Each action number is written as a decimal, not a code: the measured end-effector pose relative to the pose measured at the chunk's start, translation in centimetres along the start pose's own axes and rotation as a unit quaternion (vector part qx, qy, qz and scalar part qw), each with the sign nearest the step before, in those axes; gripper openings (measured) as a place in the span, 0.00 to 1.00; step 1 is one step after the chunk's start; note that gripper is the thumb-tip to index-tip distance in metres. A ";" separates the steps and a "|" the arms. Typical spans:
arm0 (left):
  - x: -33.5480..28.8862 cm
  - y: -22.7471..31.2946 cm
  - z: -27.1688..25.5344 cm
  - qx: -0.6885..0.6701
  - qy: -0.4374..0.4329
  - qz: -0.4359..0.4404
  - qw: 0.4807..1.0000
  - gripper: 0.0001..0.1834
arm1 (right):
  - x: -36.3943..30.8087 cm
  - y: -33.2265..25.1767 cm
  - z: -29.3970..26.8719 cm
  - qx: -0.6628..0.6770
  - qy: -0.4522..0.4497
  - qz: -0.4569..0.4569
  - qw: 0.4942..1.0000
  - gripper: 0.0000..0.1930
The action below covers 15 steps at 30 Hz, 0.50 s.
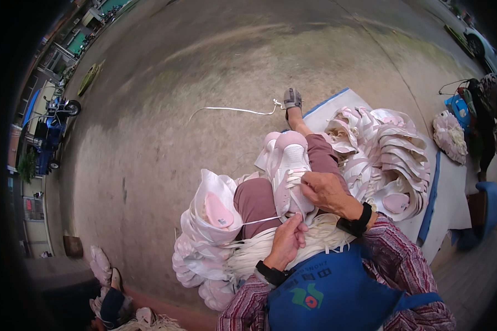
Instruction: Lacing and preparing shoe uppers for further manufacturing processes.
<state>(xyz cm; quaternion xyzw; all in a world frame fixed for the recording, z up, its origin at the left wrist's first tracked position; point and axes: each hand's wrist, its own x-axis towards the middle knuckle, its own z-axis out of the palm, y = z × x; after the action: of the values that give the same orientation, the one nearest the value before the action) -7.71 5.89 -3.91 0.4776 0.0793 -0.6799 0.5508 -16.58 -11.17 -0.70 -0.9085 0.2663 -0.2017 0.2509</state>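
A white and pale pink shoe upper (292,165) lies across my lap, its toe pointing away from me, with a cream shoelace (294,177) partly threaded through its eyelets. My right hand (327,192) is closed at the right side of the lacing; its fingertips are partly hidden, so what it pinches is unclear. At the near end of the upper, my left hand (287,238) pinches a thin lace, and a strand stretches leftward from there. Loose cream laces (259,247) lie in a bundle over my lap, under my hands.
Nested shoe uppers (207,220) are piled at my left, and more uppers (403,149) sit on a pale sheet (444,193) at right. One lace (232,109) lies on the concrete ahead. Another person's legs (113,298) show at lower left; a blue chair (487,209) stands right.
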 end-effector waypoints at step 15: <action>-1.9 2.0 0.2 0.079 -0.081 -0.106 0.988 0.21 | -3.6 1.2 -2.5 0.010 -0.059 0.073 0.996 0.13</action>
<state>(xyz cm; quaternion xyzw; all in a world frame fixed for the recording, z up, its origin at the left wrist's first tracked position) -6.30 6.34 -1.59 0.4517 0.0310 -0.7752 0.4406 -21.10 -10.83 -0.23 -0.8945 0.3147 -0.1313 0.2892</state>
